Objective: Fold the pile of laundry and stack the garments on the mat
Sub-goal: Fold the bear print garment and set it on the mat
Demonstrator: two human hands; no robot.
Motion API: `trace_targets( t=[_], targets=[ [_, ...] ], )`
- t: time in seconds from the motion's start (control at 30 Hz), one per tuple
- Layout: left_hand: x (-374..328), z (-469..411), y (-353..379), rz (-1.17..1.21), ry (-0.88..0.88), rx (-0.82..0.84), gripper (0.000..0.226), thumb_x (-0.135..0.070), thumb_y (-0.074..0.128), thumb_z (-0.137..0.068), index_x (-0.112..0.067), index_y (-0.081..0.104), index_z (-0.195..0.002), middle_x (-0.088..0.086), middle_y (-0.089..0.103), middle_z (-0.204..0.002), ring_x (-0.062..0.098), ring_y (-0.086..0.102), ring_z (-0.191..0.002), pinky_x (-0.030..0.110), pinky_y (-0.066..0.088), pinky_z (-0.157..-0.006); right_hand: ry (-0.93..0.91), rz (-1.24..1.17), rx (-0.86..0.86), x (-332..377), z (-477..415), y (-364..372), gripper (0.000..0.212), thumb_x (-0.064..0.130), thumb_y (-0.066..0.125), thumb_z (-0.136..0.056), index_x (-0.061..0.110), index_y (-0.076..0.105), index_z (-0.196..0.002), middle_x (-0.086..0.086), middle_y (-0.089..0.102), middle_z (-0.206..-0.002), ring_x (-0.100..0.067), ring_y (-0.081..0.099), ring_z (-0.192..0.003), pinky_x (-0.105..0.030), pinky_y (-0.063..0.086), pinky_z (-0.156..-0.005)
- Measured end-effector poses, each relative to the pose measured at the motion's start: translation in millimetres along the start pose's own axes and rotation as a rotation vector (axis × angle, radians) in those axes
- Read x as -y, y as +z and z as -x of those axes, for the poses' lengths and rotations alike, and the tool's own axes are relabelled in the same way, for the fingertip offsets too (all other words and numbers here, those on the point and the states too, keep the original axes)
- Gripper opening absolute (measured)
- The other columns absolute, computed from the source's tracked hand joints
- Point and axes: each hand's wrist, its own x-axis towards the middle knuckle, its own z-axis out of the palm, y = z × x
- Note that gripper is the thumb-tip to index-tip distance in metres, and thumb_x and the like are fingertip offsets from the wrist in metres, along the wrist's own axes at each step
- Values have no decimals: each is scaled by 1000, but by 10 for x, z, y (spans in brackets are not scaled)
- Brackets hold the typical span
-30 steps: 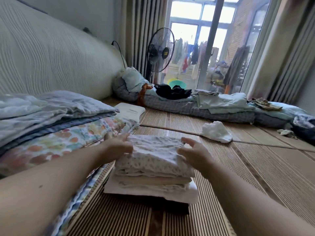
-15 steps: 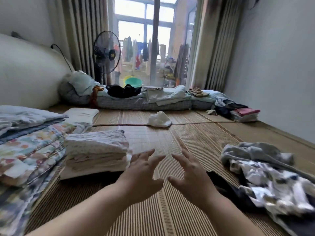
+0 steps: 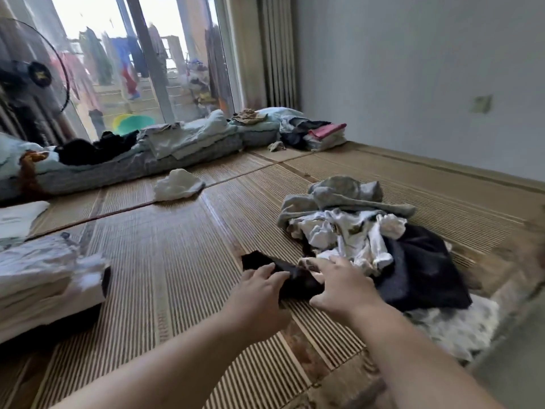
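Down at the near edge of the pile (image 3: 368,231), right side of the mat (image 3: 177,246), going for the black garment (image 3: 259,261) poking out toward the middle. Left hand (image 3: 259,286) laid on that black strip, fingers fairly straight on top. Can't tell about any pinch, with fingertips and thumb tucked out of sight. Right hand (image 3: 339,286) spread wide, released, pressing down at the border between the black cloth and the white printed piece (image 3: 348,240). Not lifting anything yet, by the look of it.

Possible trouble:
- Looks tangled with the rest. Yank it sideways and probably end up dragging the white printed piece and the grey top (image 3: 345,199) along, smearing the pile across the mat.
- Could also catch two dark things at once, with a bigger navy piece (image 3: 421,270) right beside the black one and hard to separate by eye.
- Also risky to grab just a corner: lopsided shake-out, sloppy fold.
- Worth steering wide of the stack (image 3: 44,276) over on the left too. Easy to clip with a swinging sleeve on the way over.

Hard to make out:
- Whole shot smeared with motion blur, the stack worst of all.
- No idea what kind of garment the black thing is, mostly buried.
- Stack cut off by the left edge.
- Something pale and patterned under the pile beside the right forearm, unreadable.
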Motion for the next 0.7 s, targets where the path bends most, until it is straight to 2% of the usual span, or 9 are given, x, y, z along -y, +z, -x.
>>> trace_targets(
  t=[0.07,0.17,0.23,0.3,0.37,0.5,0.6,0.7],
  targets=[
    [-44,-239,50,-12,-6,4,79,-40,58,-79,-32,23,-149,-1,20,-158,28,23,-142,40,25,-116,32,12,42,-81,-64,79,65,35,60,-77,39,38,-138,1,36,-144,-29,36,-131,-44,35,-104],
    [-43,-521,103,-48,-53,45,80,-37,61,-83,-30,18,-150,-3,22,-156,25,36,-137,39,42,-105,65,29,78,-183,-113,178,59,36,60,-78,35,40,-134,-1,40,-137,-29,38,-128,-46,35,-102],
    [-46,-642,106,-145,-86,109,72,-34,59,-87,-29,21,-148,2,37,-146,28,49,-125,41,50,-93,80,28,88,-239,-128,203,62,36,60,-77,35,39,-135,-3,39,-137,-29,36,-129,-47,35,-102],
    [-40,-711,82,-212,-84,148,45,-26,55,-91,-26,45,-135,5,54,-123,26,58,-108,40,53,-87,88,24,98,-267,-138,218,64,37,60,-78,35,36,-138,-4,36,-140,-30,33,-132,-47,34,-103],
    [-33,-729,29,-182,-68,158,22,-24,53,-92,-24,62,-113,1,61,-104,19,60,-95,36,54,-82,96,14,99,-284,-148,226,70,38,60,-80,36,30,-142,-5,32,-144,-30,30,-134,-48,33,-105],
    [-42,-698,-378,-42,29,19,12,-20,52,-90,-25,62,-84,-5,61,-84,10,59,-73,22,43,-57,104,-42,63,-281,-149,215,89,47,64,-79,39,10,-149,-6,25,-148,-32,24,-136,-52,32,-104],
    [-103,-639,-902,21,67,-104,15,-10,51,-86,-21,62,-86,-2,61,-78,16,59,-71,26,41,-54,85,-192,-83,-253,-119,161,103,51,69,-76,43,-4,-148,-3,13,-155,-33,19,-141,-58,30,-107],
    [-194,-540,-1440,166,51,-217,17,-5,49,-89,-20,58,-86,-5,52,-67,20,55,-68,22,44,-54,1,-345,-343,-219,-92,78,101,45,73,-77,33,5,-151,-6,8,-158,-32,21,-142,-51,37,-107]
  ],
)
